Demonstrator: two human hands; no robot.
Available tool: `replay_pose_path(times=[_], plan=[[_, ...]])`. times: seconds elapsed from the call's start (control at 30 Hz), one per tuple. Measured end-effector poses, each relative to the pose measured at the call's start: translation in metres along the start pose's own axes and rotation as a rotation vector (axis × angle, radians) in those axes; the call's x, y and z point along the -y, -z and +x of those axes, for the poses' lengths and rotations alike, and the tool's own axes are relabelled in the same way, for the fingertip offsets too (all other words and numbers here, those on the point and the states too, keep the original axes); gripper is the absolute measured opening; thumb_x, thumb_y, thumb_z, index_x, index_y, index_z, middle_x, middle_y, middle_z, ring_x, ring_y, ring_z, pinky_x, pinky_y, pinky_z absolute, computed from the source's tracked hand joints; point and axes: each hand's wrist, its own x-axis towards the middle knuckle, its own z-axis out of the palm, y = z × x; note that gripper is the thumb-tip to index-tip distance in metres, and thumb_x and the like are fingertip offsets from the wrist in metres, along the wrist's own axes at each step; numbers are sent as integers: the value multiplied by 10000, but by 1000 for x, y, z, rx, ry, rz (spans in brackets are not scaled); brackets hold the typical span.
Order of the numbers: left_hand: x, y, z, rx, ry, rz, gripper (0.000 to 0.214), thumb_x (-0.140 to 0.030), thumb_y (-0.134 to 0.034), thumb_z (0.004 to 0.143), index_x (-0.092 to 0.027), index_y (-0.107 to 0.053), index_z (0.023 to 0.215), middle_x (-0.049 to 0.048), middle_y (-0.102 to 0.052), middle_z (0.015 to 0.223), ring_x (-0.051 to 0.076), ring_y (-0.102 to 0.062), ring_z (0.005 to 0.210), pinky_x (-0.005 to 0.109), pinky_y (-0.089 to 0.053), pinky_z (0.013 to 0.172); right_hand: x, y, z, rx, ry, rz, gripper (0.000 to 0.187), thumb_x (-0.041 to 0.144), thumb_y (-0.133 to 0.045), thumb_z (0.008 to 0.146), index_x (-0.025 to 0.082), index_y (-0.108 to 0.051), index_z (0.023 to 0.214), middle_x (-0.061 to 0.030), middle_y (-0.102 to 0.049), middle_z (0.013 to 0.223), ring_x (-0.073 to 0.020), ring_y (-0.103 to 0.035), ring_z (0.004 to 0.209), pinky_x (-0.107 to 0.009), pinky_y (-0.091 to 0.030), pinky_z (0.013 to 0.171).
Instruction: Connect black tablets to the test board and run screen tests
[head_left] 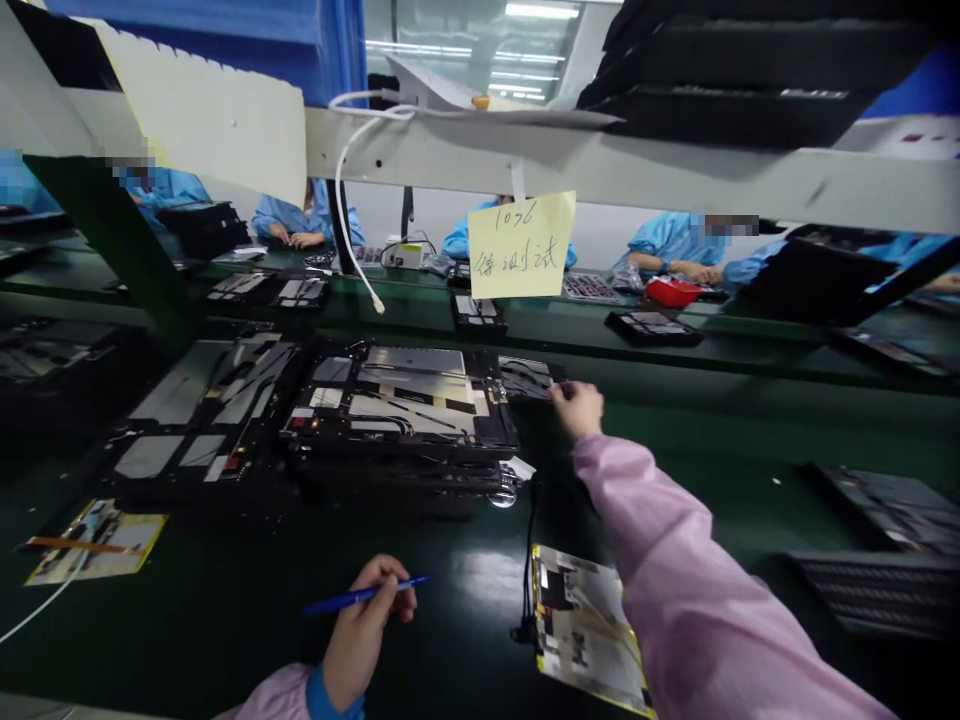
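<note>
My left hand [373, 618] is closed around a blue pen [346, 601], low over the dark green table. My right hand [579, 408] reaches far forward, its fingers pinched at the right end of a black device housing [525, 377] with grey parts and dark cables. That housing lies behind a stack of opened black tablet-like devices [412, 395], which show silver plates and black tape. Under my right forearm lies a flat silver panel [589, 625] with yellow edges, a black cable beside it. Where exactly the right fingertips grip is hard to make out.
Another stack of devices [202, 410] stands left, near a yellow-edged panel [97, 545] with an orange ribbon. Black devices [892, 510] lie at right. A yellow note [521, 245] and a white cable [345, 165] hang from the shelf bar. Blue-sleeved people work across the line.
</note>
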Motion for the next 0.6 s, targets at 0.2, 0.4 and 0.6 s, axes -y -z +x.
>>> replay_pose_path(times=[0.2,0.4,0.6], plan=[[4,3,-1,58,-54,26,330,-503,-600,807,-174,-586,791,25,-603,662,156,-550,623,289,-425,617,5,-38,-68,277,220,-248,274,266,-708,714,141,-678,956,-95,-639,984,-203,-600,954,-325,-454,897],[4,9,-2,25,-94,4,285,-466,-594,820,-182,-577,804,16,-602,669,153,-553,637,279,-428,616,-12,17,-80,373,281,-359,389,247,-734,678,144,-655,1045,-92,-647,1010,-209,-610,945,-346,-460,912],[2,5,-5,125,-98,88,318,-484,-593,813,-167,-572,803,22,-613,657,148,-556,603,282,-427,603,-36,67,-107,323,232,-416,391,308,-756,656,138,-662,996,-138,-657,985,-279,-615,957,-450,-456,927]])
